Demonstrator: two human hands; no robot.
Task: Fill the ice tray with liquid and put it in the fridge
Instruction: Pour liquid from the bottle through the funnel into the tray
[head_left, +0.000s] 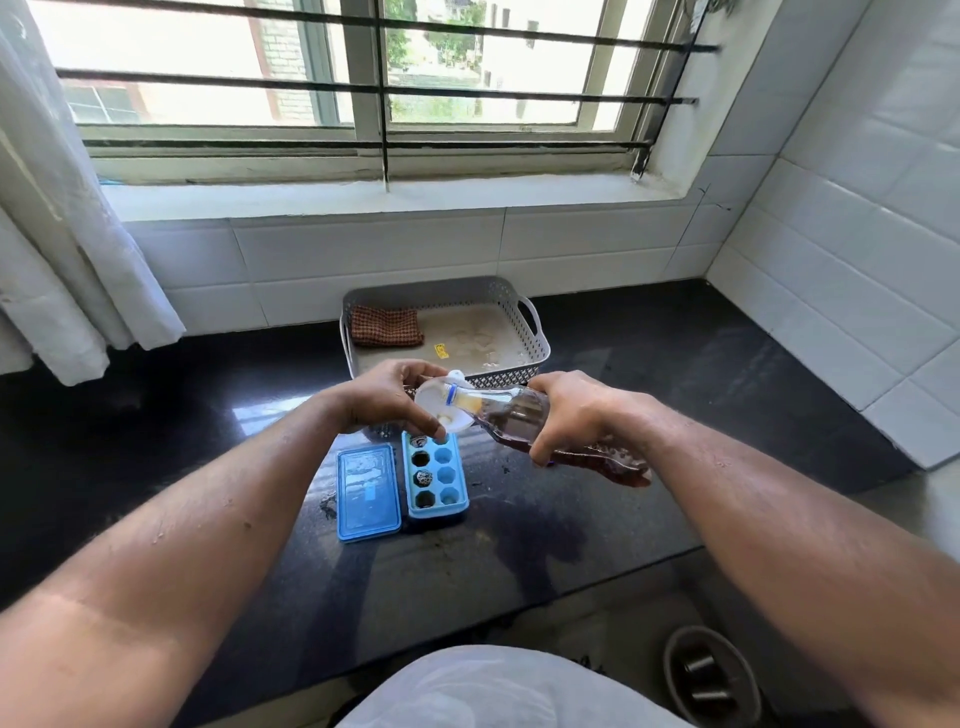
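Note:
A blue ice tray (438, 477) lies on the black counter, its left column of cells dark with liquid, the right column pale. Its blue lid (368, 491) lies flat just to the left. My left hand (389, 399) holds a white funnel (440, 408) above the tray's far end. My right hand (569, 415) grips a clear plastic bottle (545, 423) of brown liquid, tipped to the left with its neck in the funnel's bowl.
A grey perforated basket (537, 349) with a brown checked cloth (385, 326) stands behind the hands against the tiled wall. A white curtain (67, 249) hangs at the left. The counter's front edge (467, 629) runs near my body. Tiled wall closes the right side.

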